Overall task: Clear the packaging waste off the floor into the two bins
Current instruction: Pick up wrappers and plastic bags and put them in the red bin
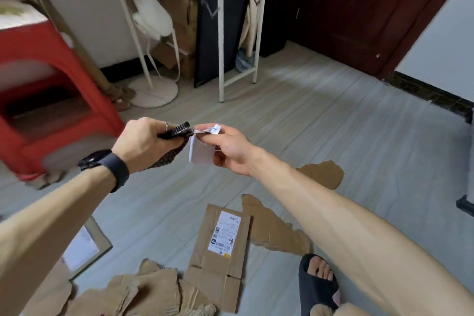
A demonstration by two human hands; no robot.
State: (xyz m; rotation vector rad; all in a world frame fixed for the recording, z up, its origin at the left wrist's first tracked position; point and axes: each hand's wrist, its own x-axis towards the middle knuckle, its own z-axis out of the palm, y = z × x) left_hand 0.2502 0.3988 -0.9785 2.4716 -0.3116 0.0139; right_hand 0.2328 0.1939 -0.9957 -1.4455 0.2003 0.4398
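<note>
Left hand (142, 140) grips dark woven fabric (177, 129); right hand (230, 147) pinches its white tag (201, 152) just beside. A sharp pull could tear it, dropping scraps.

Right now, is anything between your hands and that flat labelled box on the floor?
Nothing visible lies on the flat labelled box or above it. But both hands are busy: the left hand grips a dark woven piece, the right hand pinches a white tag. No bin is in view.

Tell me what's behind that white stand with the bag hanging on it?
Stacked brown cardboard boxes by the wall; the white bag and a black panel hide part of them, so their count is unclear.
</note>
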